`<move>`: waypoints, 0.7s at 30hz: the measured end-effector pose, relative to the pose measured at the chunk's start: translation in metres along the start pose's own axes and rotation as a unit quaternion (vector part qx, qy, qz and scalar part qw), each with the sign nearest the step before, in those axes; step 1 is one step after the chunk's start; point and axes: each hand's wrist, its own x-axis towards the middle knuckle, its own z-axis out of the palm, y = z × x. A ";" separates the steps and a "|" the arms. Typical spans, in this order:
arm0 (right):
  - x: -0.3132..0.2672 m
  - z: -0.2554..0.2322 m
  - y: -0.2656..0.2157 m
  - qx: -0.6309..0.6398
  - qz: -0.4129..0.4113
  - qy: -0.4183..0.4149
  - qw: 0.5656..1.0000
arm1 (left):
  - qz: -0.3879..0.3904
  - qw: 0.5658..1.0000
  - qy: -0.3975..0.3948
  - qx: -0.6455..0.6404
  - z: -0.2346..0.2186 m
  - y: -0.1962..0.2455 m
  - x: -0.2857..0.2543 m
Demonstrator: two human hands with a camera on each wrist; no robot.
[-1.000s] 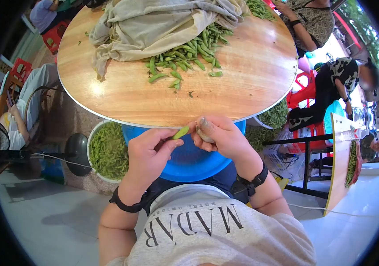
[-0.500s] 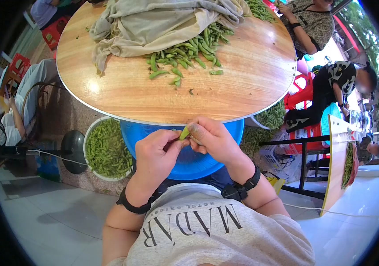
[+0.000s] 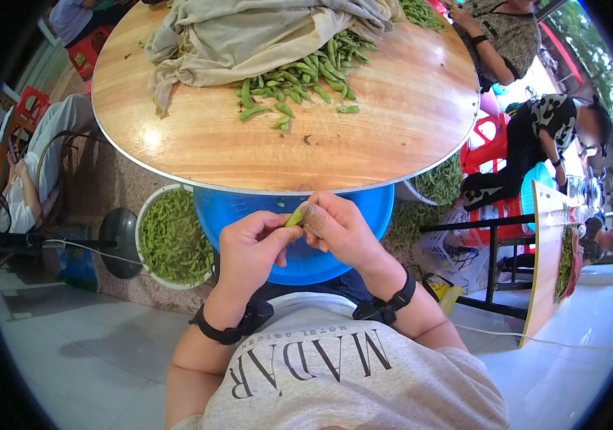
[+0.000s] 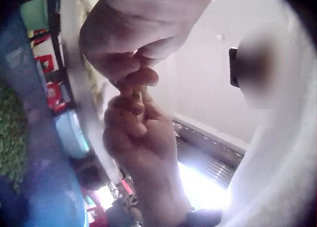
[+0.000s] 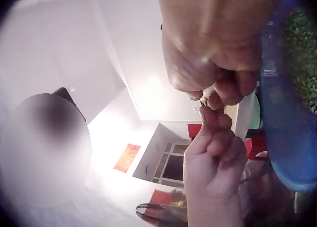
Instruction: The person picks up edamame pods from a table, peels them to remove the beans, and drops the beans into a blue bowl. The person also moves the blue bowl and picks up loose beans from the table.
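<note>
One pod (image 3: 293,218) is held above the basin (image 3: 374,215), near the edge of the desk (image 3: 371,154). The left hand (image 3: 250,244) pinches its near end; the right hand (image 3: 342,228) appears to pinch the far end between thumb and fingers. Opening it well probably calls for a firm left pinch and light thumb pressure from the right. Its long axis slants forward and rightward, the far end pointing away from the person.

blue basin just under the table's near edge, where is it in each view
Head: blue basin in the middle, below the table, partly hidden by the hands.
Left wrist: along the left edge, cut off.
Right wrist: along the right edge, cut off.
Shared landmark: left hand and right hand, close together.
</note>
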 end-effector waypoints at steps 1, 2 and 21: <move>-0.001 0.001 0.004 -0.028 -0.017 0.014 0.999 | -0.033 0.997 -0.011 -0.063 -0.001 -0.006 0.000; -0.002 0.003 0.009 -0.055 -0.034 0.027 0.998 | -0.068 0.992 -0.019 -0.107 -0.002 -0.013 0.001; 0.015 -0.031 0.059 -0.205 -0.073 0.031 0.976 | -0.163 0.980 -0.024 -0.112 -0.002 -0.065 0.019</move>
